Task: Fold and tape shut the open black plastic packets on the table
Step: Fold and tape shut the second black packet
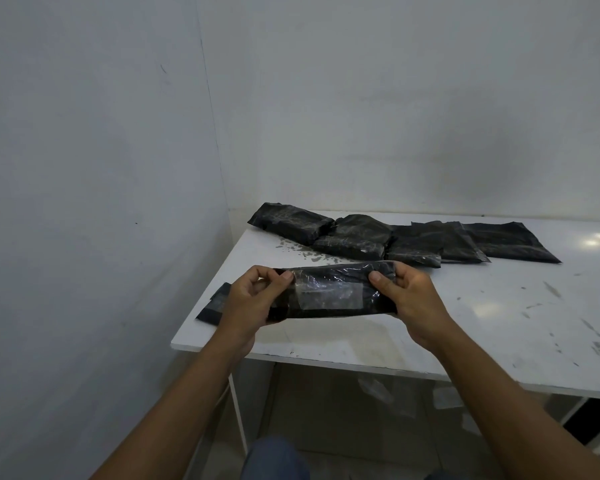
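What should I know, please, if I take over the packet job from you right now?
Left hand and right hand each grip an end of the held packet, folded, above the table; tape lies across it.
Done, it seems: folded packets at back left.
Left: flat packets at back right; perhaps the dark flat piece by the left hand.

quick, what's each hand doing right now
Left hand: grips the left end of the folded black packet.
Right hand: grips its right end, thumb on top.
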